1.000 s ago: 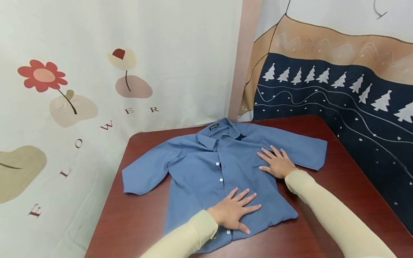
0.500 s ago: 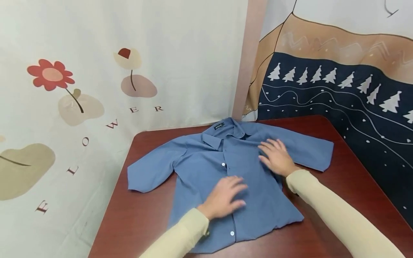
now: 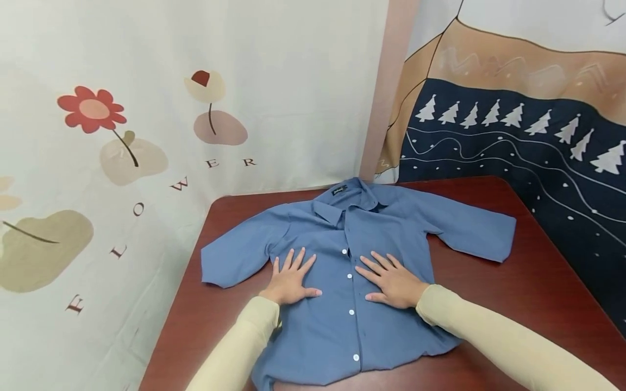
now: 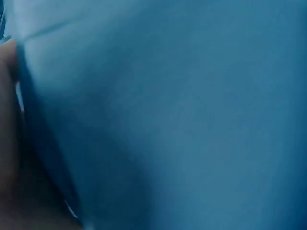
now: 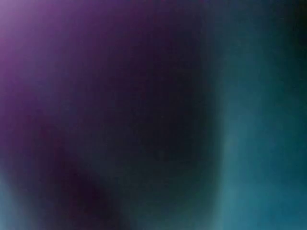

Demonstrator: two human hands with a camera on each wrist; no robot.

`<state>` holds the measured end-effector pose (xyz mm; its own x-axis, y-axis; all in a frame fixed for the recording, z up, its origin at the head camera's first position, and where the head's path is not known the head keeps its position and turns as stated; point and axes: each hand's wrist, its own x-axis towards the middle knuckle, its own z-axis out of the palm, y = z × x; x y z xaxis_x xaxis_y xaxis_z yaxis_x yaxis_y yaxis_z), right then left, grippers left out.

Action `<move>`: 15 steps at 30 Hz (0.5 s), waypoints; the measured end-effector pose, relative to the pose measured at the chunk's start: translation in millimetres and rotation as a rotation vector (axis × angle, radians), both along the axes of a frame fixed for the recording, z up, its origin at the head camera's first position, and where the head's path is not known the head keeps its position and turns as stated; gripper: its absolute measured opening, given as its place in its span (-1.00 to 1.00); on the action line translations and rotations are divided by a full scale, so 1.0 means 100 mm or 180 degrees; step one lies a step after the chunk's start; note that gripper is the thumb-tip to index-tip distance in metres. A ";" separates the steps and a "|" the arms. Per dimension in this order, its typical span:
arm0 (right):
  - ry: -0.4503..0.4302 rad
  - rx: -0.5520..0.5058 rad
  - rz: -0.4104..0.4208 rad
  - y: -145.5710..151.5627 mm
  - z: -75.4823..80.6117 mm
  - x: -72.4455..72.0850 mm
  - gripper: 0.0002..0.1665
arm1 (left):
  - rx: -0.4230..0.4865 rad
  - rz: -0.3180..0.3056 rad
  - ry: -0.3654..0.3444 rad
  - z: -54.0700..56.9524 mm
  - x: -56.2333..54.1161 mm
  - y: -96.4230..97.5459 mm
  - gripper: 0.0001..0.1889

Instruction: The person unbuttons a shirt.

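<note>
A blue button-up shirt (image 3: 323,336) lies front side up, with its collar (image 3: 349,198) at the far end and both sleeves spread outward. My left hand (image 3: 289,281) rests with spread, straight fingers on the left side of the chest, near the underarm. On the other side of the button row, my right hand (image 3: 395,281) lies with its fingers spread on the cloth. Blue cloth (image 4: 192,105) fills most of the left wrist view, with part of a hand at the left edge. The right wrist view is dark and too blurred to make out.
The shirt lies on a reddish-brown table (image 3: 494,304) with rounded far corners. A white curtain (image 3: 293,108) with printed flowers hangs behind and to the left. To the right hangs a dark blue cloth (image 3: 489,146) with printed white trees.
My left hand has lifted from the lower middle of the shirt and moved to its left side. My right hand has slid from near the right sleeve toward the button row and nearer to me.
</note>
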<state>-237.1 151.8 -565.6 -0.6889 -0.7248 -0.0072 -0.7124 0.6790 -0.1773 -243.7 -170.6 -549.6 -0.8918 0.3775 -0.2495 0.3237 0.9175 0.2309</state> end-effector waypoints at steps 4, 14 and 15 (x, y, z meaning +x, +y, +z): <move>-0.0162 0.0101 0.0022 0.07 0.04 0.06 -0.15 | -0.0167 -0.0047 -0.0101 0.11 0.04 0.05 0.01; -0.0364 0.0132 0.0439 -0.23 0.51 0.14 -0.19 | 0.0417 0.0082 0.1055 0.24 -0.37 0.28 -0.49; -0.0356 0.0162 0.0531 -0.28 0.48 0.16 -0.18 | 0.0413 0.0126 0.0969 0.22 -0.41 0.30 -0.46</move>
<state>-221.0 123.4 -517.3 -0.5521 -0.8256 -0.1164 -0.7936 0.5632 -0.2302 -285.1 -140.2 -527.2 -0.9326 0.3521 0.0785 0.3605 0.9001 0.2448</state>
